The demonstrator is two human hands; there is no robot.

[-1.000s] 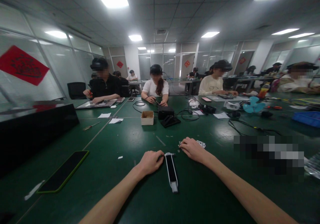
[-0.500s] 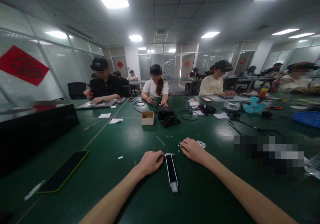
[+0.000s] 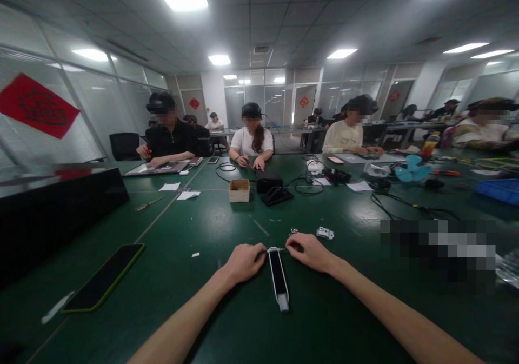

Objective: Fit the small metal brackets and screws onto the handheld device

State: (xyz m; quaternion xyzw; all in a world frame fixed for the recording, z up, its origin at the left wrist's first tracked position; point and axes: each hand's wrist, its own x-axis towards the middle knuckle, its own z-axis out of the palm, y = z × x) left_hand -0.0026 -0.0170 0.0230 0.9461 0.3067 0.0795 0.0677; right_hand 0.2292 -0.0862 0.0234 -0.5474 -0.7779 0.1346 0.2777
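A long white-framed device with a black face (image 3: 278, 277) lies on the green table, its narrow light end toward me. My left hand (image 3: 246, 261) rests at its upper left corner, thumb and fingers closed; whatever is between them is too small to make out. On the other side, my right hand (image 3: 308, 251) is closed in a pinch close to the device's upper right end, and its fingertips hide what they hold. Small metal pieces (image 3: 293, 232) lie just beyond the right hand, with a white bracket-like part (image 3: 325, 233) to their right.
A phone with a green edge (image 3: 104, 278) lies at left, near a screwdriver (image 3: 150, 203). Farther back are a small open box (image 3: 239, 191), a black case (image 3: 269, 182) and a blue fan (image 3: 412, 169). Several people sit across the table.
My right hand has moved left and slightly toward me, from the small metal pieces to the device's upper end. The white bracket-like part is now uncovered. My left hand has stayed in place.
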